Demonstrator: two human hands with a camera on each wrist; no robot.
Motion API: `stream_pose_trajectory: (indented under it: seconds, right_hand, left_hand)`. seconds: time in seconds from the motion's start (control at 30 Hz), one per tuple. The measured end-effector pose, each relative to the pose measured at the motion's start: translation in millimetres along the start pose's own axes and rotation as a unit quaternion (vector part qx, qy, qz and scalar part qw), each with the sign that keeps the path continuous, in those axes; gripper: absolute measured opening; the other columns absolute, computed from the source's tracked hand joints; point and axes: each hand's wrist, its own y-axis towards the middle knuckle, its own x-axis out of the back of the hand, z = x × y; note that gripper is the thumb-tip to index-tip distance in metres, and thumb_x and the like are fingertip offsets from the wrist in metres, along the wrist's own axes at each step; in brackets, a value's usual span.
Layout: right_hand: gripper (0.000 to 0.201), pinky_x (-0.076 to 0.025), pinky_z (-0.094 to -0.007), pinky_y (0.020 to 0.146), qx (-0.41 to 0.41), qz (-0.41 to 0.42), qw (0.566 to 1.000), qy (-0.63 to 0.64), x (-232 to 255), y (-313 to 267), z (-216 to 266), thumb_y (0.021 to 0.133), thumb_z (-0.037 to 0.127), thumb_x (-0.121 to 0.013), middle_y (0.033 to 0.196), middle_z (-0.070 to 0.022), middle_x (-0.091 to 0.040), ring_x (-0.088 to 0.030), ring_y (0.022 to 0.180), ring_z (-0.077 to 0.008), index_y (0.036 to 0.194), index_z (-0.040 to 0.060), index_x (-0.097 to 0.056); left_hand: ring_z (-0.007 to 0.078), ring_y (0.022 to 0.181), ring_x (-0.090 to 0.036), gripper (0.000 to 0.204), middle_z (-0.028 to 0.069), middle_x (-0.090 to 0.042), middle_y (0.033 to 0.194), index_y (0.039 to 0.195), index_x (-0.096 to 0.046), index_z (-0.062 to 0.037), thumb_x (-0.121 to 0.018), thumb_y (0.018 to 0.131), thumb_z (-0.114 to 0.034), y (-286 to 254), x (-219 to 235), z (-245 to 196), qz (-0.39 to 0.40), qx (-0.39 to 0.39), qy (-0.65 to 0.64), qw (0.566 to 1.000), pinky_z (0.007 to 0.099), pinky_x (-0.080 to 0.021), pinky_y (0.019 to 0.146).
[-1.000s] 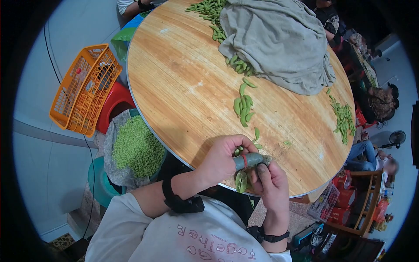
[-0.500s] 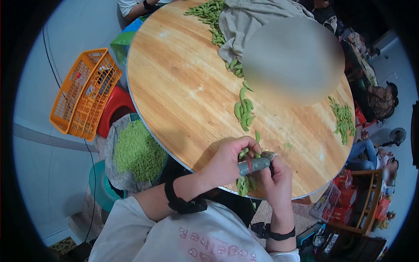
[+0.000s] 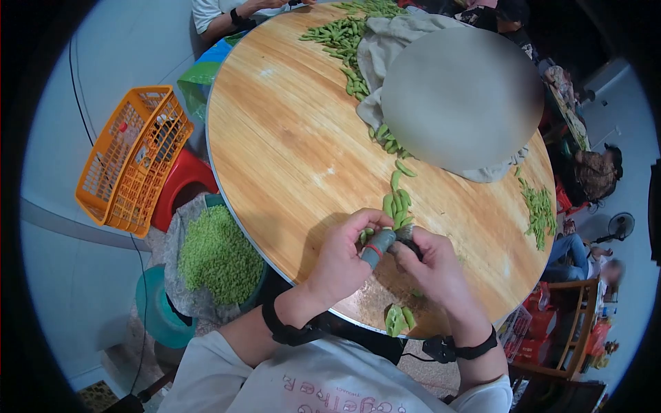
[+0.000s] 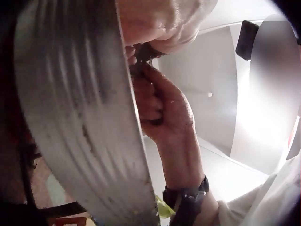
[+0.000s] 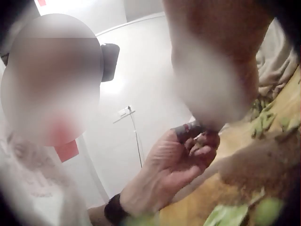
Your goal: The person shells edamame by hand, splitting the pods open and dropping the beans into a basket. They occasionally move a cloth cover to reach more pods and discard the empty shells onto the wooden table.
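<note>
My left hand point(image 3: 344, 256) is over the near part of the round wooden table point(image 3: 275, 158), with several green soybeans point(image 3: 365, 236) in its curled fingers. Its thumb wears a grey-green cover point(image 3: 380, 246) with a red band. That thumb tip meets the fingertips of my right hand point(image 3: 435, 265), whose fingers are bent inward and carry dark and grey covers. Cannot tell whether the right hand pinches a pod there. Just beyond both hands lie several soybean pods point(image 3: 396, 204). A split pod shell point(image 3: 395, 321) lies by the near edge.
More pods point(image 3: 344, 45) spread along the far left, beside a grey cloth point(image 3: 377, 51) partly blurred out. Small pods point(image 3: 538, 210) lie at right. Left of the table stand a lined tub of shelled soybeans point(image 3: 219, 255), a red stool point(image 3: 186, 175) and an orange crate point(image 3: 131, 162).
The view has shifted, so the table's near edge sits lower. My hands have moved up the table from the split shell, toward the row of pods. The right hand has turned inward.
</note>
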Motion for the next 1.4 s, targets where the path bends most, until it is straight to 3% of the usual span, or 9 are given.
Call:
stream_pose_trajectory:
  seconds: [0.13,0.2,0.43,0.6,0.73,0.8,0.93,1.13,1.4]
  right_hand:
    - [0.019,-0.042,-0.0347,0.053,0.085,0.028,0.975,-0.204,13.7,30.3,28.6,0.083,0.014,-0.056,0.06,-0.0192,-0.048,-0.053,0.055,-0.0207,0.08,-0.0041,-0.053]
    - [0.018,-0.043,-0.0407,0.058,0.148,-0.138,0.915,-0.35,27.2,66.0,22.3,0.081,0.015,-0.057,0.066,-0.0231,-0.054,-0.057,0.062,-0.0341,0.081,-0.0021,-0.052]
    - [0.016,-0.045,-0.0466,0.058,0.15,-0.04,0.868,-0.472,27.0,62.1,-0.1,0.08,0.013,-0.056,0.067,-0.0217,-0.057,-0.057,0.065,-0.0393,0.085,0.0007,-0.048]
    - [0.015,-0.046,-0.0454,0.053,0.109,-0.085,0.843,-0.52,24.4,17.3,-15.6,0.079,0.013,-0.056,0.061,-0.0213,-0.056,-0.057,0.057,-0.0374,0.083,0.0015,-0.049]
    - [0.012,-0.045,-0.0387,0.048,0.17,-0.211,0.861,-0.431,44.7,-4.7,-34.4,0.08,0.012,-0.057,0.061,-0.0167,-0.058,-0.057,0.051,-0.0298,0.083,0.0,-0.054]
    - [0.012,-0.037,-0.0269,0.041,-0.004,-0.189,0.982,-0.02,45.9,-22.1,-36.2,0.083,0.011,-0.055,0.058,-0.0037,-0.054,-0.048,0.044,-0.0134,0.088,0.001,-0.056]
    - [0.01,-0.026,-0.0177,0.039,-0.103,-0.073,0.945,0.302,18.3,-60.8,-23.4,0.084,0.01,-0.053,0.057,0.0042,-0.046,-0.037,0.044,-0.0032,0.091,0.0027,-0.056]
    - [0.017,-0.026,-0.0173,0.044,0.009,-0.176,0.971,0.164,-2.4,-78.3,-36.6,0.092,0.018,-0.046,0.062,0.0047,-0.045,-0.035,0.049,-0.0022,0.091,0.003,-0.053]
    - [0.02,-0.023,-0.0187,0.041,-0.022,0.0,0.918,0.396,-2.1,-89.7,-40.6,0.094,0.018,-0.04,0.057,0.0034,-0.041,-0.031,0.046,-0.0034,0.087,0.0022,-0.049]
  left_hand:
    - [0.0051,0.075,-0.051,0.015,0.0003,-0.054,0.083,0.094,-0.054,-0.0014,-0.053,0.08,0.004,5.5,9.8,8.5,-0.033,0.015,-0.029,0.999,0.0176,-0.041,0.062]
    - [0.0039,0.07,-0.048,0.012,-0.001,-0.053,0.077,0.089,-0.053,-0.0017,-0.049,0.08,0.005,6.7,11.4,9.0,-0.03,0.069,-0.072,0.995,0.0165,-0.038,0.059]
    - [0.0054,0.065,-0.048,0.018,-0.002,-0.053,0.074,0.088,-0.055,-0.0006,-0.042,0.079,0.008,4.1,9.4,13.0,0.008,0.079,-0.121,0.989,0.0178,-0.038,0.058]
    - [0.0069,0.075,-0.055,0.024,-0.001,-0.061,0.08,0.104,-0.059,-0.0038,-0.052,0.083,0.002,-8.6,-3.7,3.2,0.338,0.185,-0.064,0.921,0.0212,-0.044,0.072]
    - [0.0069,0.072,-0.054,0.034,0.0015,-0.062,0.079,0.109,-0.059,-0.0071,-0.066,0.076,-0.004,-16.4,-11.3,0.5,0.266,0.046,0.058,0.961,0.023,-0.045,0.07]
    - [0.0086,0.066,-0.052,0.039,0.0012,-0.059,0.076,0.11,-0.059,-0.0081,-0.068,0.073,-0.004,-18.9,-15.8,-13.9,0.235,0.018,0.106,0.966,0.023,-0.044,0.063]
    - [0.0159,0.071,-0.055,0.043,0.0076,-0.055,0.085,0.112,-0.056,-0.006,-0.066,0.071,0.002,-25.9,-29.1,-18.1,0.206,-0.046,0.153,0.965,0.0266,-0.044,0.058]
    - [0.0098,0.071,-0.055,0.02,0.0039,-0.059,0.082,0.097,-0.064,-0.0026,-0.064,0.077,-0.006,-24.2,-28.6,4.4,0.159,-0.036,0.082,0.983,0.023,-0.044,0.066]
    - [0.0088,0.074,-0.055,0.016,0.0029,-0.06,0.08,0.088,-0.064,0.0011,-0.061,0.082,-0.014,-27.5,-33.7,11.0,0.115,0.115,-0.025,0.986,0.0232,-0.044,0.068]
